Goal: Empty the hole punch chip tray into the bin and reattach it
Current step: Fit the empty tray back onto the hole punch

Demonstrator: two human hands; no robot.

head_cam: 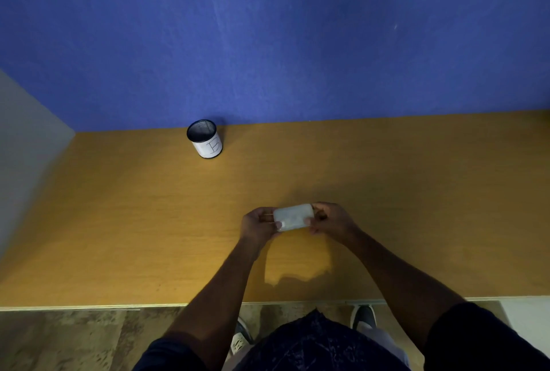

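Above the middle of the wooden desk (148, 222) I hold a small hole punch (293, 217) with its pale, translucent chip tray turned up toward me. My left hand (258, 223) grips its left end, thumb on the tray's lower left corner. My right hand (330, 219) grips the right end, fingers wrapped around it. Whether the tray is clipped on or loose I cannot tell. The bin (205, 138), a small black mesh cup with a white paper label, stands upright at the back of the desk, far to the left of my hands.
A blue wall (268, 37) rises directly behind the desk and a grey panel (23, 138) closes the left side. The desk's front edge (89, 307) runs below my forearms, with floor and my shoes beneath.
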